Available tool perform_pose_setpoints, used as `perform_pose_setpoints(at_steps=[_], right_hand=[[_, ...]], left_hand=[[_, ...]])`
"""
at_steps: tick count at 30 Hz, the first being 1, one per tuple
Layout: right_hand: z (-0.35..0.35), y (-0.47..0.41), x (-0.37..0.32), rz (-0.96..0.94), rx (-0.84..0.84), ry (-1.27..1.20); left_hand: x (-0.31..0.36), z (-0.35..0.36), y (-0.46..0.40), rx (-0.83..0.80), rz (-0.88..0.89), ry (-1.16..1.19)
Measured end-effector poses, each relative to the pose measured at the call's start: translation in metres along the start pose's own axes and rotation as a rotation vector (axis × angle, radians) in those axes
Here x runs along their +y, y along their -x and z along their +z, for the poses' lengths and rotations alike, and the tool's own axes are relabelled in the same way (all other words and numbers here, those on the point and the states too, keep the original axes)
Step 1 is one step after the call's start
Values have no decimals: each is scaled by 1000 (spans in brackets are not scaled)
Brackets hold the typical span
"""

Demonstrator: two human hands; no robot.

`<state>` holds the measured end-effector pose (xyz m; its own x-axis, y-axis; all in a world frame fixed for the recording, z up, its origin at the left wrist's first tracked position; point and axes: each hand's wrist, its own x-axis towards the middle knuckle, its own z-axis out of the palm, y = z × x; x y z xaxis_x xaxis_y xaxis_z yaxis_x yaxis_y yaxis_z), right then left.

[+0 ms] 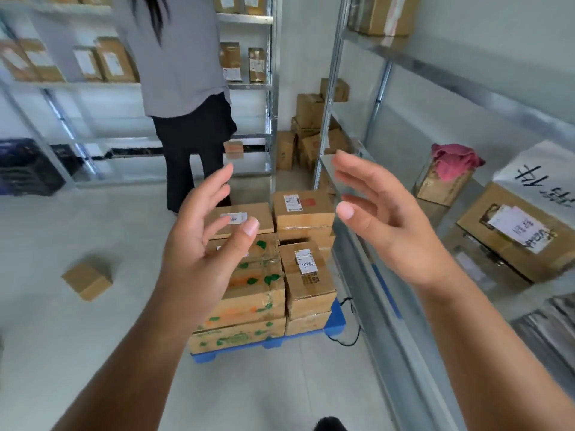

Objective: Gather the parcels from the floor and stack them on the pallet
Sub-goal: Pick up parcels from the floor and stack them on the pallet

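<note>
A blue pallet (335, 318) on the floor carries a stack of several brown cardboard parcels (306, 284), some with white labels, the lower left ones printed with green and orange. One small brown parcel (87, 280) lies alone on the pale floor to the left. My left hand (202, 244) hovers above the stack's left side, fingers spread and relaxed, holding nothing. My right hand (385, 222) hovers to the right of the stack, palm facing left, fingers straight, also empty.
A person in a grey top and black trousers (189, 126) stands behind the pallet facing metal shelves (245, 85) with boxes. A metal rack (389, 275) on the right holds large boxes and a pink cloth (454, 160). More cartons (311, 132) pile in the far corner.
</note>
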<state>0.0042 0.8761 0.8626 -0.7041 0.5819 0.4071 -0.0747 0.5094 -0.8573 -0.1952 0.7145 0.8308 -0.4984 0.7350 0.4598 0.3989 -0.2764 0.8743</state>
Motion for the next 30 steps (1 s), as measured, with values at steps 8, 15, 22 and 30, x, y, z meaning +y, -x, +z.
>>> perform_pose_setpoints(at_steps=[8, 15, 22, 30], right_hand=[[18, -50, 8, -137, -286, -102], [54, -78, 19, -217, -550, -240], [148, -73, -2, -295, -812, -426], [255, -63, -50, -371, -983, -473]], left_hand=[[33, -25, 13, 315, -54, -211], [58, -33, 64, 535, -55, -356], [92, -70, 151, 861, -104, -457], [112, -140, 240, 1101, -130, -513]])
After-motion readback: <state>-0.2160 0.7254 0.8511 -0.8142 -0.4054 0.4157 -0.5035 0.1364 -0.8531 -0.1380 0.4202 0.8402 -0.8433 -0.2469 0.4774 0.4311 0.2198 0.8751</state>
